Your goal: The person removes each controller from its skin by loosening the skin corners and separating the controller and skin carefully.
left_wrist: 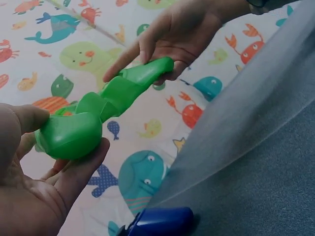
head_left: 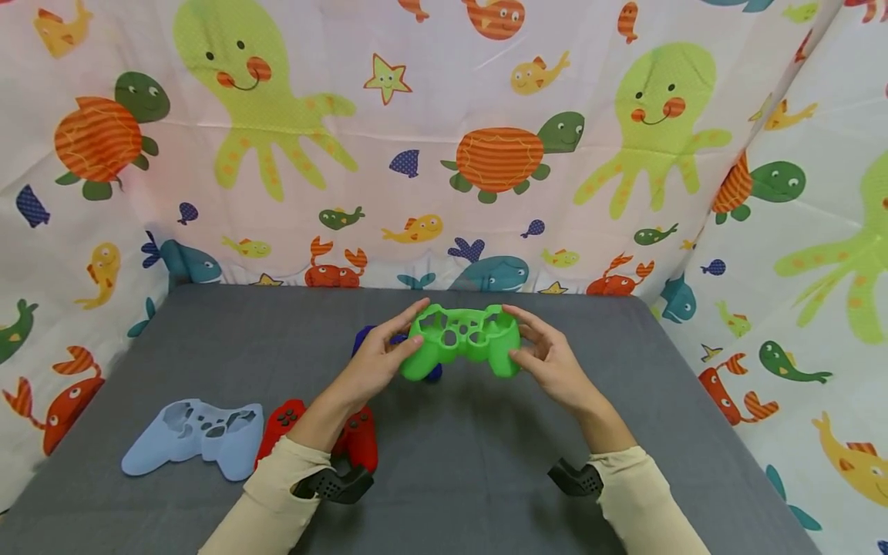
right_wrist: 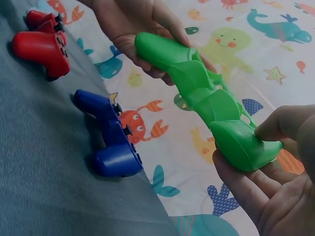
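Both hands hold up a green game-controller cover (head_left: pixel 432 354), a soft-looking shell with cut-out openings, its front turned toward me. My left hand (head_left: pixel 375 358) grips its left end, thumb on the near face and fingers behind. At the other end my right hand (head_left: pixel 555 366) pinches the right grip, one finger along the top edge. The wrist views show the cover raised above the table, with its hollow shell edge-on. Behind the left hand a blue controller (right_wrist: pixel 115 160) lies on the table, mostly hidden in the head view.
On the grey table (head_left: pixel 486 478), a red controller (head_left: pixel 361 443) lies partly hidden beneath the left forearm. Left of it is a light blue controller cover (head_left: pixel 163 451). A curtain (head_left: pixel 430 92) printed with sea animals surrounds the table's back and sides.
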The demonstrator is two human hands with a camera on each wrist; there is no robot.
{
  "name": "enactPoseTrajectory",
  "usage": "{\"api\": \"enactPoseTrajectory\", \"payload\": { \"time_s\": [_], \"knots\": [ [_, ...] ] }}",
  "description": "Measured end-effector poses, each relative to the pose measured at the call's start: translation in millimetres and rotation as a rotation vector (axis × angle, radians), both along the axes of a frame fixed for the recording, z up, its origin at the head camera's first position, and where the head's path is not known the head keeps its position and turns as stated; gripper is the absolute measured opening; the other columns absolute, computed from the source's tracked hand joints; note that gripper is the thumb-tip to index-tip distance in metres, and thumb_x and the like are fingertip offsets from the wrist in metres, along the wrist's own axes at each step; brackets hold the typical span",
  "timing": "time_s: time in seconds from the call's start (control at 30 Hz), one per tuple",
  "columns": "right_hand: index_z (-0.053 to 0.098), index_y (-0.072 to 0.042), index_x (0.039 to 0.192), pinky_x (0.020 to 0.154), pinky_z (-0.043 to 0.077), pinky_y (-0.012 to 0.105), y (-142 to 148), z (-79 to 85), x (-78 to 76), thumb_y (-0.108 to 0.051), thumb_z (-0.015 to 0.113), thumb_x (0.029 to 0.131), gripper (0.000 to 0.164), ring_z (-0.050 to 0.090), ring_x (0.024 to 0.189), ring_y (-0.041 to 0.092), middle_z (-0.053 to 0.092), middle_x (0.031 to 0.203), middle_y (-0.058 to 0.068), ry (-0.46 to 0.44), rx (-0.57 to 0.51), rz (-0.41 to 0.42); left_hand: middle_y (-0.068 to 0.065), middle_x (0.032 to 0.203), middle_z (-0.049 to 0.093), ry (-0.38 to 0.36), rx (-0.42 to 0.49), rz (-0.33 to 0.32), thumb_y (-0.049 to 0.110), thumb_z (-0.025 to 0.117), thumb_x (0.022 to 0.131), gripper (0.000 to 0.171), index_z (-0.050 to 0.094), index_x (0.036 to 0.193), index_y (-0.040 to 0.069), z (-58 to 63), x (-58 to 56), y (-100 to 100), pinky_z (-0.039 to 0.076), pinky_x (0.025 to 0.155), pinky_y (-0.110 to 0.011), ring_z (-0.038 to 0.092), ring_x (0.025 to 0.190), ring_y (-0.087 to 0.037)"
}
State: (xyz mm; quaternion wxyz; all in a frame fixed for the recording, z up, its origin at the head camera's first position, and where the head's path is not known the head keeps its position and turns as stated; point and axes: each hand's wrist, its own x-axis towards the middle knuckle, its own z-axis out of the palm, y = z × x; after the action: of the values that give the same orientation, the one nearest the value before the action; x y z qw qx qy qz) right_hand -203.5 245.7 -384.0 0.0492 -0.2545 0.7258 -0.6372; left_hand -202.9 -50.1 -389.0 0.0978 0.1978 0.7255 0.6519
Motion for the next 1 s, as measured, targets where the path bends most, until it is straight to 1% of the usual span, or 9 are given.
{"api": "enactPoseTrajectory", "payload": {
  "time_s": [0.07,0.17,0.3,0.43,0.5,0.6,0.73,0.87,1.0],
  "knots": [
    [0.031,0.0,0.156,0.076,0.06,0.026,1,1.4,-0.8,0.009,0.052,0.097,0.063,0.073,0.1,0.008,0.044,0.142,0.036,-0.001,0.017,0.007,-0.012,0.117,0.056,0.0,-0.017,-0.003,0.021,0.049,0.108,0.05,0.04,0.155,0.033,0.5,0.9,0,0.04,0.061,-0.024,0.048,0.062,-0.011],
    [0.029,0.002,0.156,0.077,0.06,0.025,3,2.2,-0.5,0.009,0.053,0.097,0.064,0.074,0.098,0.008,0.044,0.142,0.037,-0.009,0.045,0.015,-0.01,0.111,0.056,0.002,-0.042,0.009,0.023,0.051,0.107,0.046,0.045,0.153,0.031,1.3,2.1,0,0.039,0.06,-0.025,0.045,0.064,-0.016],
    [0.029,0.0,0.157,0.078,0.06,0.025,5,0.8,0.9,0.008,0.056,0.097,0.066,0.075,0.095,0.008,0.045,0.143,0.035,-0.032,0.074,0.021,-0.014,0.118,0.061,-0.02,-0.051,0.047,0.023,0.057,0.105,0.045,0.052,0.149,0.024,0.6,3.8,1,0.049,0.066,-0.024,0.06,0.079,-0.015],
    [0.03,0.0,0.157,0.075,0.059,0.023,7,-3.2,1.9,0.006,0.059,0.097,0.067,0.076,0.093,0.009,0.046,0.144,0.034,-0.045,0.102,0.031,-0.017,0.122,0.062,-0.077,-0.046,0.082,0.021,0.062,0.102,0.045,0.056,0.146,0.021,-6.1,6.7,2,0.055,0.071,-0.026,0.066,0.088,-0.014],
    [0.03,0.001,0.157,0.073,0.059,0.022,9,-5.4,2.9,0.005,0.06,0.096,0.068,0.076,0.091,0.01,0.046,0.145,0.034,-0.048,0.116,0.04,-0.017,0.122,0.061,-0.108,-0.04,0.084,0.021,0.064,0.101,0.045,0.057,0.145,0.021,-10.7,8.6,2,0.056,0.071,-0.027,0.068,0.088,-0.014],
    [0.03,0.002,0.156,0.072,0.059,0.022,11,-8.1,4.5,0.005,0.062,0.096,0.069,0.076,0.084,0.01,0.048,0.142,0.036,-0.051,0.135,0.054,-0.018,0.121,0.06,-0.137,-0.027,0.069,0.019,0.065,0.099,0.047,0.057,0.145,0.019,-16.1,11.9,1,0.059,0.072,-0.029,0.07,0.083,-0.013],
    [0.032,0.003,0.155,0.071,0.059,0.022,12,-9.6,5.8,0.005,0.063,0.095,0.068,0.076,0.074,0.011,0.053,0.137,0.037,-0.054,0.141,0.067,-0.018,0.12,0.06,-0.16,-0.021,0.066,0.018,0.066,0.099,0.047,0.057,0.145,0.016,-18.3,16.5,0,0.061,0.073,-0.032,0.071,0.081,-0.012],
    [0.033,0.005,0.154,0.072,0.06,0.024,13,-11.3,7.0,0.006,0.064,0.094,0.067,0.076,0.075,0.012,0.052,0.133,0.038,-0.061,0.131,0.089,-0.02,0.124,0.06,-0.193,-0.012,0.059,0.017,0.066,0.099,0.049,0.055,0.146,0.015,-17.5,20.6,-1,0.062,0.074,-0.034,0.073,0.087,-0.012],
    [0.032,0.005,0.153,0.074,0.061,0.026,15,-14.0,7.7,0.006,0.064,0.094,0.067,0.076,0.08,0.013,0.05,0.135,0.039,-0.077,0.11,0.109,-0.022,0.129,0.059,-0.213,-0.01,0.048,0.015,0.066,0.099,0.05,0.054,0.147,0.015,-16.4,22.6,-1,0.062,0.076,-0.036,0.073,0.091,-0.014]
  ]
}}
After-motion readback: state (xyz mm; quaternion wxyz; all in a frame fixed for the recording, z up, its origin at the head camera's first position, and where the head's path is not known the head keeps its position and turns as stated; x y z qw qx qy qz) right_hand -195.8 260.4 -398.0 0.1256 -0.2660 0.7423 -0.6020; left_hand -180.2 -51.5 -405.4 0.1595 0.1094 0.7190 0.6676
